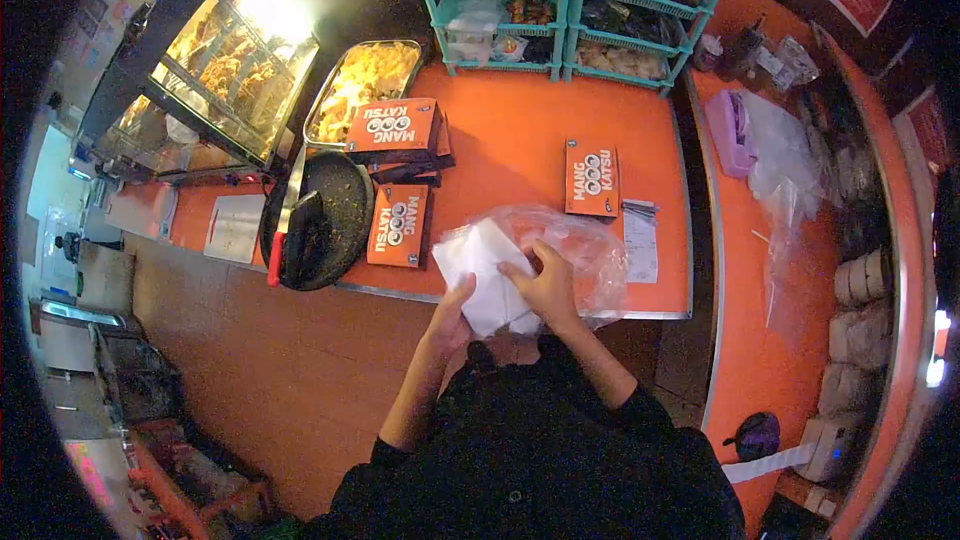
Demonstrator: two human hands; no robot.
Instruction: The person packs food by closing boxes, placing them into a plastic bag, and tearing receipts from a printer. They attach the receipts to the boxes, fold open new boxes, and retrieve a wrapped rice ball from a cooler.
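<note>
Near the front edge of the orange counter (505, 160), white paper napkins (480, 270) are held between both hands. My left hand (450, 318) grips them at their lower left, its thumb on top. My right hand (545, 285) pinches their right side with thumb and fingers. A clear plastic bag (595, 260) lies behind and to the right of the napkins, partly beneath my right hand. One printed orange box (592, 178) sits beyond the bag, next to a paper slip (640, 240). Another orange box (399, 225) stands left of the napkins.
A black round pan (335, 240) with a red-handled knife (276, 258) is at the left, near a food tray (365, 80) and a lit display case (215, 70). Teal basket racks (500, 65) stand at the back. A side counter (740, 340) runs along the right.
</note>
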